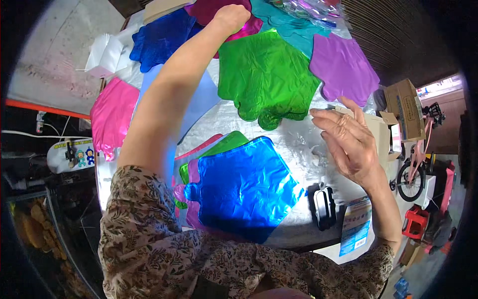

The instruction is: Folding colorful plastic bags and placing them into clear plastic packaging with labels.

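Note:
My left arm stretches to the far side of the table, where my left hand (232, 19) is closed at a pile of magenta foil balloons (247, 28), its fingertips partly hidden. Over the table's right side my right hand (348, 139) is raised, fingers apart and nothing between them. Just left of it lies a green foil balloon (269, 74), flat and uninflated. Nearest my body is a stack of flat foil balloons, with a shiny blue foil balloon (244, 184) on top. Green, pink and purple edges stick out beneath its left side.
Dark blue (162, 40), teal (286, 25), purple (343, 65) and pink (113, 117) foil piles ring the table. A black-and-white oblong object (324, 207) lies near the front edge, beside a blue-and-white printed package (355, 226). Cardboard boxes (403, 109) stand right.

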### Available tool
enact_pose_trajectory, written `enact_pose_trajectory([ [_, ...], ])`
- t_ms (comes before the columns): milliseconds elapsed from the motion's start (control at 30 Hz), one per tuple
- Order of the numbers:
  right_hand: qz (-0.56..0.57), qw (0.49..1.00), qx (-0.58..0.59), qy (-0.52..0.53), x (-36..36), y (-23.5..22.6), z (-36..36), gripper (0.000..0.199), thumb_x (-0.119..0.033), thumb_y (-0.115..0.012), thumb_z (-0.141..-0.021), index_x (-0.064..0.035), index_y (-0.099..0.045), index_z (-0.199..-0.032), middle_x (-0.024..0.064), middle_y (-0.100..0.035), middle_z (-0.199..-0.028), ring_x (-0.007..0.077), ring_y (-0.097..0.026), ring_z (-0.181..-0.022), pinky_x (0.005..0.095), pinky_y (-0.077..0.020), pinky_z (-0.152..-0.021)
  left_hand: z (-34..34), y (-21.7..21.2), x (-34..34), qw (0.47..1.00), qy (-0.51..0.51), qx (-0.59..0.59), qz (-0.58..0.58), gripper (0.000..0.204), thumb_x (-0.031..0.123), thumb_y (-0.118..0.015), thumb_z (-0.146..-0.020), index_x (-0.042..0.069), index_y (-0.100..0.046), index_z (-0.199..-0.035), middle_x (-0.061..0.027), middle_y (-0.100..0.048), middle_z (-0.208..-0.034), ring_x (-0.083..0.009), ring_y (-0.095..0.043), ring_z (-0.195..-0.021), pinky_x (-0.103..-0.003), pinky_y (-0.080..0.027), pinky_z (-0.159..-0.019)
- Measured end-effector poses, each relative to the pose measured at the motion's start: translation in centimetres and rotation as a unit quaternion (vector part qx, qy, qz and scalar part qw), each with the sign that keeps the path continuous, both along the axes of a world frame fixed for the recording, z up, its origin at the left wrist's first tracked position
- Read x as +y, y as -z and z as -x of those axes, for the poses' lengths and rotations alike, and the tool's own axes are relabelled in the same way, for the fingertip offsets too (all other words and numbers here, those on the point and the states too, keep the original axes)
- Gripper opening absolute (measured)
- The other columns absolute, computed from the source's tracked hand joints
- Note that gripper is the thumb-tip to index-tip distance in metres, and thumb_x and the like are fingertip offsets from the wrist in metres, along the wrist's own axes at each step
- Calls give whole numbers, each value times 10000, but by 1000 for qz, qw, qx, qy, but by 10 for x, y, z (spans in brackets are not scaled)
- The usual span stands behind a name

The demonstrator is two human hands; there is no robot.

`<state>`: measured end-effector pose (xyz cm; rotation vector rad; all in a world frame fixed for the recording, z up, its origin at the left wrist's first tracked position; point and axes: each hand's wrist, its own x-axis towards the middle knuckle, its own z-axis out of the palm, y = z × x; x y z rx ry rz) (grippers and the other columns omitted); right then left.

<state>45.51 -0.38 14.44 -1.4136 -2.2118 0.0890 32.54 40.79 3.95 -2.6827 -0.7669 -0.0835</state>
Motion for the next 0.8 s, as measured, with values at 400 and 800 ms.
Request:
enact_pose_trajectory([
  [400,-7,999,-43,2,10,-7,1,331,56,-683,-839,-15,-676,-1162,139,-708,-1175,290,-693,-1065,552,-394,-1091,44,1,9,961,1,-229,157,150,223,-776,-771,88,-771,-836,-150,-736,-836,-330,-722,-817,-447,-573,-766],
  [800,69,994,-59,59,229,48,8,493,-143,-606,-950,-2,-495,-1409,231,-585,-1359,406,-567,-1242,462,-460,-1051,69,27,32,755,-154,-420,479,247,328,-858,-789,96,-776,-798,-38,-722,-730,-183,-679,-684,-318,-521,-656],
])
